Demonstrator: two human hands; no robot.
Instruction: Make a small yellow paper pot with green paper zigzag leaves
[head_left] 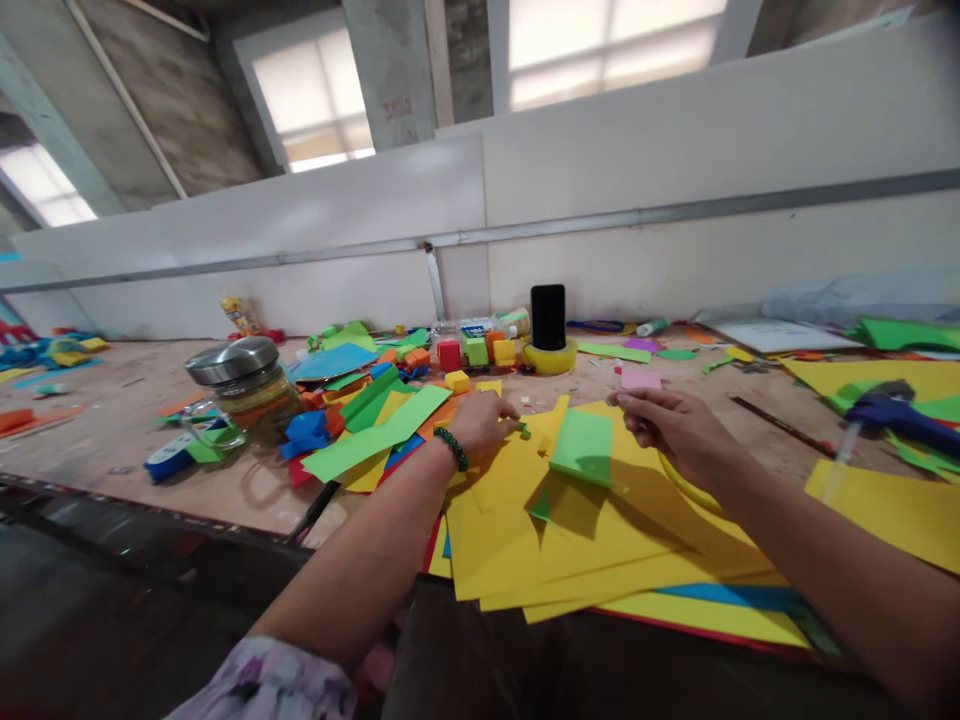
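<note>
My left hand [484,424], with a dark green beaded bracelet [452,448] on its wrist, reaches low over the yellow paper sheets [510,540]. Its fingers are stretched forward and apart, beside a small green paper scrap [523,430]. My right hand [679,432] is raised over the right side of the sheets, thumb and fingertips pinched together; anything between them is too small to make out. Between both hands a folded light green paper piece [582,447] stands on the yellow stack, with a narrow yellow strip [557,424] at its left. Behind the right fingertips lies a pink paper piece [640,380].
A lidded glass mug [255,400] stands left, near cut paper strips [379,435]. Behind are small paper cubes [475,351] and a phone [548,316] upright at a yellow tape roll [551,358]. Rightward lie a dark pencil-like stick [780,424] and a blue-handled tool [911,420].
</note>
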